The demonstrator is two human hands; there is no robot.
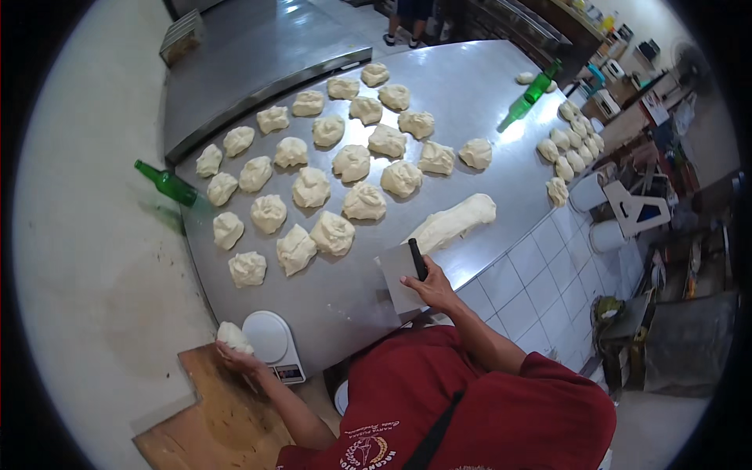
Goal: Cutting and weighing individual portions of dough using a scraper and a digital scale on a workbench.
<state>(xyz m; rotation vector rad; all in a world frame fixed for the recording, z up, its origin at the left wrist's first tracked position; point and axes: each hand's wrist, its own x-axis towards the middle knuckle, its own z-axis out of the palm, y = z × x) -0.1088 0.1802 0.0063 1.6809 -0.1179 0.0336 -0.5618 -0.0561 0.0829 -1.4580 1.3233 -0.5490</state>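
Observation:
My left hand [241, 359] holds a lump of dough [234, 337] just left of a white kitchen scale [265, 337], whose platform is bare. In my right hand [433, 283] is a dough scraper [402, 278] with a broad metal blade and a black handle, gripped at the handle. The blade stands beside the near end of a long roll of dough [455, 222]. Many rough dough lumps [311, 187] lie in loose rows over the metal table [352, 305]. One of them [247, 269] sits above the scale.
A green bottle [176, 187] is at the table's left edge by the wall; another green bottle [536, 89] lies far right. Smaller dough pieces [563, 138] cluster at the right edge. A wooden board [229, 411] is below the scale. A person's legs [407, 23] show beyond the table.

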